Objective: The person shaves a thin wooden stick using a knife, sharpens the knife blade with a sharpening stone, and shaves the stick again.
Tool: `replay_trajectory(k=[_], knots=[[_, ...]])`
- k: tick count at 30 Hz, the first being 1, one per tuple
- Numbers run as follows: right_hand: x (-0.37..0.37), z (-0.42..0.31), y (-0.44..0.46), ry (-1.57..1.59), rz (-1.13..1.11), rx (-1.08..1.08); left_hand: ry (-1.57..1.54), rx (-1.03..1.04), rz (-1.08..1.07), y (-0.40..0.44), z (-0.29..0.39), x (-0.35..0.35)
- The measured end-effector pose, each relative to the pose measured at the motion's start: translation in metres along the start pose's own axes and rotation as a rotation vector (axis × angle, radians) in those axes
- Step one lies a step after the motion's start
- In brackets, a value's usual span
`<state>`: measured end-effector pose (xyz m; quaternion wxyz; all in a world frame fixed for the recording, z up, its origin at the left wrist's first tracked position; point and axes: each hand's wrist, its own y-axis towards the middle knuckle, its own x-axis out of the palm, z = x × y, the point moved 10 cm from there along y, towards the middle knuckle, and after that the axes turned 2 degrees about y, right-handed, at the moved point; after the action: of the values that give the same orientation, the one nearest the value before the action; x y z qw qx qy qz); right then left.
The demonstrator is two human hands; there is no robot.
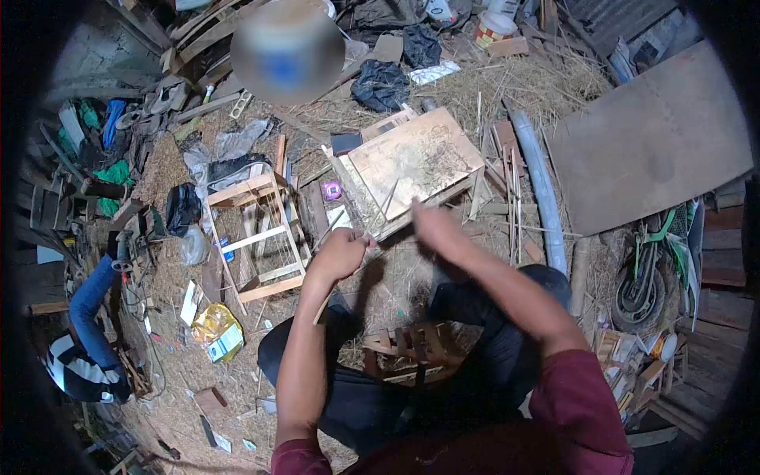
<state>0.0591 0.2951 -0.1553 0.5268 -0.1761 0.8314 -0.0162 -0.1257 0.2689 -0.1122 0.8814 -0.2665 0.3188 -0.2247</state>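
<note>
My left hand (342,253) is closed at the near left corner of a low wooden bench (451,146). Its fingers pinch a thin wooden strip (319,310), whose lower end shows beside my wrist. My right hand (435,229) is at the bench's near edge, fingers curled in and slightly blurred; what it holds, if anything, is hidden. Another thin stick (390,198) lies on the bench top between the hands, among shavings. A pink tape measure (332,190) rests just left of the bench, and a small dark box (346,142) sits at its far left corner.
A slatted wooden frame (265,237) stands left of the bench. To the right are a grey pipe (540,190), a large flat board (653,138) and a green motorbike (653,261). A yellow bag (215,332) lies on the straw-strewn floor; black plastic bags (381,85) lie beyond the bench.
</note>
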Motion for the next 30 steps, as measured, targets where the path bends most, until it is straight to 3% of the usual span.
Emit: replay_trajectory(k=[2, 5, 6, 7, 9, 10, 11, 13, 14, 15, 17, 19, 23, 25, 28, 29, 30], knots=[[0.000, 0.020, 0.005, -0.028, 0.008, 0.036, -0.049, 0.038, 0.022, 0.002, -0.002, -0.001], [-0.005, -0.046, -0.013, 0.029, -0.040, -0.107, -0.113, 0.031, -0.008, 0.005, 0.001, -0.004], [0.004, -0.038, -0.010, 0.051, -0.110, -0.040, -0.167, -0.007, -0.033, 0.005, -0.003, -0.004], [0.013, -0.002, -0.002, 0.013, 0.053, -0.012, -0.214, -0.047, -0.062, 0.003, -0.008, -0.002], [-0.002, 0.030, 0.006, -0.092, -0.030, 0.074, -0.238, -0.033, -0.066, 0.003, -0.006, -0.002], [0.012, 0.026, 0.001, 0.054, -0.158, 0.148, -0.235, -0.034, -0.073, 0.004, -0.008, -0.001], [0.007, -0.003, -0.006, 0.004, -0.026, -0.042, -0.242, -0.034, -0.075, 0.007, -0.007, 0.000], [0.003, -0.038, -0.011, -0.008, 0.021, -0.123, -0.216, -0.013, -0.052, 0.007, -0.003, -0.001], [0.003, -0.029, -0.010, 0.017, -0.010, -0.086, -0.239, -0.036, -0.066, 0.006, -0.004, 0.000], [0.004, -0.001, -0.006, 0.098, 0.101, -0.051, -0.257, -0.062, -0.085, 0.004, -0.007, 0.002], [0.012, 0.021, 0.003, 0.013, -0.040, 0.034, -0.361, -0.062, -0.161, 0.005, -0.007, 0.004], [0.006, -0.039, -0.014, 0.064, -0.064, -0.053, -0.399, -0.094, -0.170, 0.005, -0.009, 0.006], [0.009, 0.006, 0.002, -0.016, 0.018, -0.005, -0.501, -0.106, -0.215, 0.001, -0.008, 0.012], [0.009, -0.011, -0.007, 0.048, -0.084, 0.103, -0.529, -0.120, -0.213, 0.000, -0.008, 0.012], [0.014, -0.034, -0.009, -0.002, -0.054, -0.058, -0.534, -0.117, -0.191, 0.003, -0.012, 0.008], [0.019, -0.004, -0.005, -0.033, -0.060, 0.073, -0.534, -0.103, -0.204, 0.002, -0.011, 0.012], [0.012, 0.004, 0.000, -0.048, -0.056, 0.070, -0.534, -0.081, -0.218, 0.001, -0.008, 0.013]])
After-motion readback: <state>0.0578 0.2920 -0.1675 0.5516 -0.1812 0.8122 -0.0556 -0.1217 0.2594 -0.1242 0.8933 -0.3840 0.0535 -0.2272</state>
